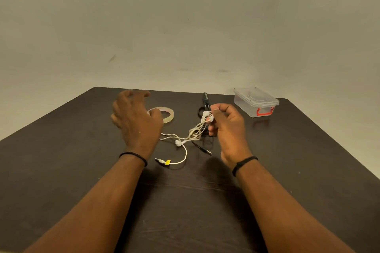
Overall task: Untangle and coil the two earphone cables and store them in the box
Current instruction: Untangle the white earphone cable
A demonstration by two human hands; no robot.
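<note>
On the counter (61, 170), the tangle of earphone cables (194, 132) lies near the middle, between the two hands. The right hand (226, 127) is at 3 o'clock of the tangle and pinches its upper end, lifting the earbuds off the surface. The left hand (135, 117) hovers at 9 o'clock, apart from the cables and holding nothing. One plug (162, 161) lies at 7 o'clock of the tangle, a second plug (206, 151) at 5 o'clock. A tape roll (167, 114) lies at 11 o'clock, partly behind the left hand. Scissors (205, 100) lie at 12 o'clock, behind the right hand's fingers (214, 109). The box (256, 101), lid on, stands at 2 o'clock near the far edge, well apart from the cables.
</note>
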